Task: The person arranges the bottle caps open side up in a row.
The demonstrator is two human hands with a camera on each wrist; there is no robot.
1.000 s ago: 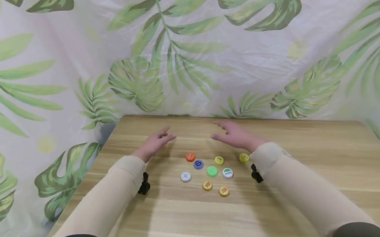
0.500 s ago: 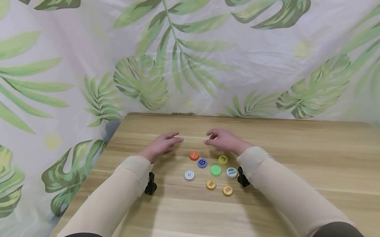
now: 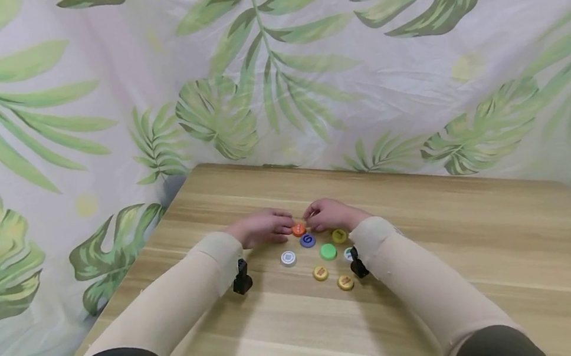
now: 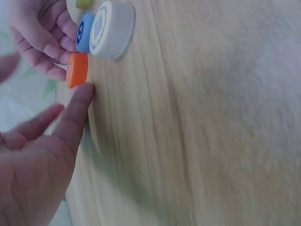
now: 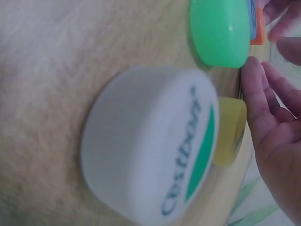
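Note:
Both bare hands are at the far side of a loose group of bottle caps. My left hand (image 3: 263, 227) is at the left of the orange cap (image 3: 299, 229); in the left wrist view one fingertip (image 4: 86, 89) is at its edge. My right hand (image 3: 334, 213) lies just right of that cap, fingers relaxed and bent, apparently gripping nothing. Nearest to them sit the blue cap (image 3: 307, 240) and a yellow cap (image 3: 339, 236). A green cap (image 3: 328, 251) and a white cap (image 3: 288, 258) lie closer to the body. The right cuff partly hides a white-and-green cap (image 5: 150, 146).
Two golden-yellow caps, one (image 3: 321, 273) left of the other (image 3: 345, 282), lie between the forearms. Black wrist cameras hang under both cuffs, such as the left camera (image 3: 242, 278). A leaf-print curtain (image 3: 305, 80) rises behind the wooden table (image 3: 473, 226).
Both hands have moved inward and down, from apart beyond the caps to either side of the orange cap. The right sleeve now hides a yellow cap seen earlier at the right.

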